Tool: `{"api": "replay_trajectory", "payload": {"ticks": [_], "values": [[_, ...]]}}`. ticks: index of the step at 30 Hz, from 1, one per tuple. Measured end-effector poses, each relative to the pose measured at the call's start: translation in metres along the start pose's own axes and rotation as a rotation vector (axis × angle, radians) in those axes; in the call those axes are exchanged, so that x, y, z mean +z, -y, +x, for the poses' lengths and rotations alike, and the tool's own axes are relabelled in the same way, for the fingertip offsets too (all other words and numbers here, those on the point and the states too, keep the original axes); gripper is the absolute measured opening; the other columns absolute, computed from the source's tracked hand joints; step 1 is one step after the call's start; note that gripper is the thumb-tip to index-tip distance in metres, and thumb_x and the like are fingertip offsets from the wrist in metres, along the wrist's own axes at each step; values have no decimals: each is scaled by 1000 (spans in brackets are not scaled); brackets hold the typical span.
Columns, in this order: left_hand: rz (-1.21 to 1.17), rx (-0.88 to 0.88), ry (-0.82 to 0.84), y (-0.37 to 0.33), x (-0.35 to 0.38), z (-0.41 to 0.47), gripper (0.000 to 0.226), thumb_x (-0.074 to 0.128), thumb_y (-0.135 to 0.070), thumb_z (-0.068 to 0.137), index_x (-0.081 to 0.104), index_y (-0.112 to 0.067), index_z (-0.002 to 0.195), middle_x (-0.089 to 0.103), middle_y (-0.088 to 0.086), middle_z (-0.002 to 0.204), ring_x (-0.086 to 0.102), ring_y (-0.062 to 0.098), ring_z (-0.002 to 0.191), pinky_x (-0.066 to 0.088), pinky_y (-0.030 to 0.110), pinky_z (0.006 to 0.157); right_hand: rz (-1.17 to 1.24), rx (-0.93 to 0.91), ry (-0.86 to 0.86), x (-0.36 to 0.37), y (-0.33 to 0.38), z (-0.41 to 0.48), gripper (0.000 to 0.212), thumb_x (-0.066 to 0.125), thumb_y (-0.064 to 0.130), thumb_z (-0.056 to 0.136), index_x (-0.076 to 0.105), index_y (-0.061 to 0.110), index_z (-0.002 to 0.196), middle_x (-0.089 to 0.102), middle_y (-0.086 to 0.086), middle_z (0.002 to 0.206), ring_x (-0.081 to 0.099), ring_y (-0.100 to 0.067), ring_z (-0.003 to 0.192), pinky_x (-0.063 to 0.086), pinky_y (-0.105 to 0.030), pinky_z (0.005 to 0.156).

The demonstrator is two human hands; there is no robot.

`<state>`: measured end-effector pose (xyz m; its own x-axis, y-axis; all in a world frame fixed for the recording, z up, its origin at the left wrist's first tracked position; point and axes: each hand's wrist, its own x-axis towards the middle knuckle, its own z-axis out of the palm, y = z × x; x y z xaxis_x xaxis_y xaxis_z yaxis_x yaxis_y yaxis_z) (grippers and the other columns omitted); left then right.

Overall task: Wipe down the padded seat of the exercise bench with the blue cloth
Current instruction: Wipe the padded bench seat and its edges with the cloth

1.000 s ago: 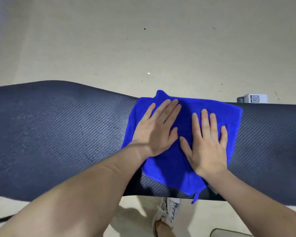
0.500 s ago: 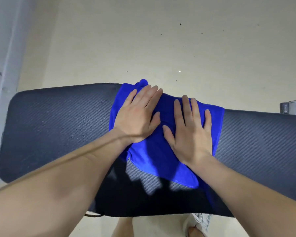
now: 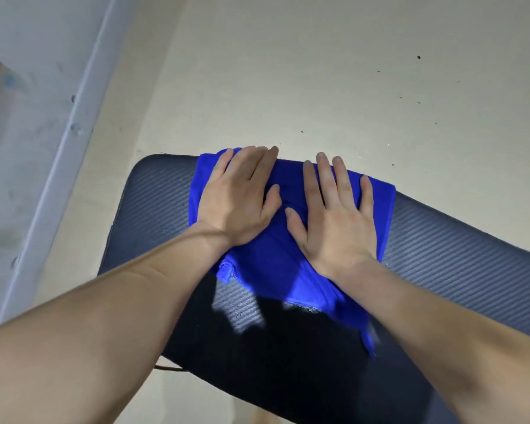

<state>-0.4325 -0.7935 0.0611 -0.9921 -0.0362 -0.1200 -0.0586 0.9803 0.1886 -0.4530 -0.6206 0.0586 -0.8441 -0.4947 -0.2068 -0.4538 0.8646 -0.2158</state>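
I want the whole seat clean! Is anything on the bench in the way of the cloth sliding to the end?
Nothing visible is. Both the left hand and right hand press flat on the blue cloth, and the padded seat between the cloth and the rounded end is bare.

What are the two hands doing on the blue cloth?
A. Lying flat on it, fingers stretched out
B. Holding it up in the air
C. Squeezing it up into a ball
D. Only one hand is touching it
A: the left hand and the right hand both lie palm down with fingers stretched out on the blue cloth, which is spread on the padded seat.
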Motion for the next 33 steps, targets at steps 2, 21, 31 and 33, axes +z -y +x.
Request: {"api": "replay_trajectory", "payload": {"ticks": [2, 21, 31, 33], "values": [[-1, -39, -22, 25, -4, -5, 55, 37, -34, 91, 46, -7, 138, 55, 6, 132, 46, 23, 125, 26, 43, 113, 1, -33, -1, 3, 25, 13, 70, 30, 54, 96, 22, 14, 153, 20, -5, 162, 12, -24, 150, 7, -54, 117], [-305, -664, -49, 141, -15, -80, 29, 24, -32, 98, 46, -18, 112, 57, -5, 92, 55, 24, 79, 35, 33, 69, -66, -332, 44, 34, 191, 66, 62, 20, 43, 99, 13, 17, 155, 9, -4, 164, 5, -20, 151, 1, -52, 119], [-43, -554, -34, 67, 6, -109, 64, 31, -26, 92, 14, -6, 151, 11, 12, 160, 7, 26, 148, 9, 45, 118, 19, -414, -38, 36, 124, 3, 56, 34, 41, 97, 35, 21, 150, 29, -1, 160, 24, -17, 148, 13, -47, 118], [-40, -495, -10, 29, 11, -107, 65, 31, -27, 91, 15, -7, 151, 11, 9, 161, 6, 24, 148, 9, 46, 118, 16, -370, -13, 28, 89, -19, 57, 33, 43, 97, 35, 21, 150, 29, -1, 160, 23, -18, 148, 14, -48, 118]]}}
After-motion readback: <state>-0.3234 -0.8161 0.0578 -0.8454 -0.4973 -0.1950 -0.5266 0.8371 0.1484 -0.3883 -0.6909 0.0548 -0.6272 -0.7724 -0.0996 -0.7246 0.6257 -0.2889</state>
